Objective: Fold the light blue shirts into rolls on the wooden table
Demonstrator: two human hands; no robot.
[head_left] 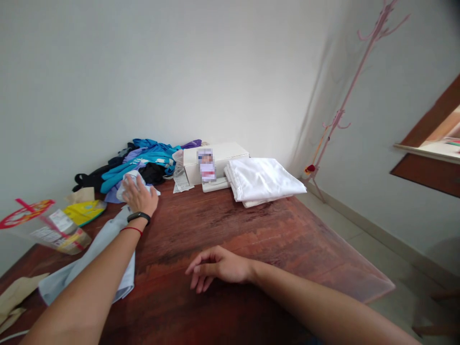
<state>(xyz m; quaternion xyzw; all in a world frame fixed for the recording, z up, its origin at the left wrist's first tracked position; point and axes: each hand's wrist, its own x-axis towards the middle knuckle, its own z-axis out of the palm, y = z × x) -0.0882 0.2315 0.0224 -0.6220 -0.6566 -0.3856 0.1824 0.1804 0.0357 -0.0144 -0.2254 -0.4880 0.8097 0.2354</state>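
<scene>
My left hand [138,194], with a dark wristband behind it, reaches to the far left of the table. Its fingers are spread over a small white bundle [130,178] that looks like crumpled cloth; the palm hides part of it. Below that forearm lies a pale grey-blue cloth [118,235], stretching toward the front of the table. My right hand [223,266] hovers over or rests on the wood near the middle, fingers loosely curved and apart, holding nothing.
Dark, blue and purple clothes [147,155] are heaped by the wall. Beside them stand a white box [230,152] and folded white satiny fabric [264,179]. A plastic cup [61,230] and yellow packet [86,212] sit left. A pink coat rack [354,81] stands beyond the wooden table [251,223].
</scene>
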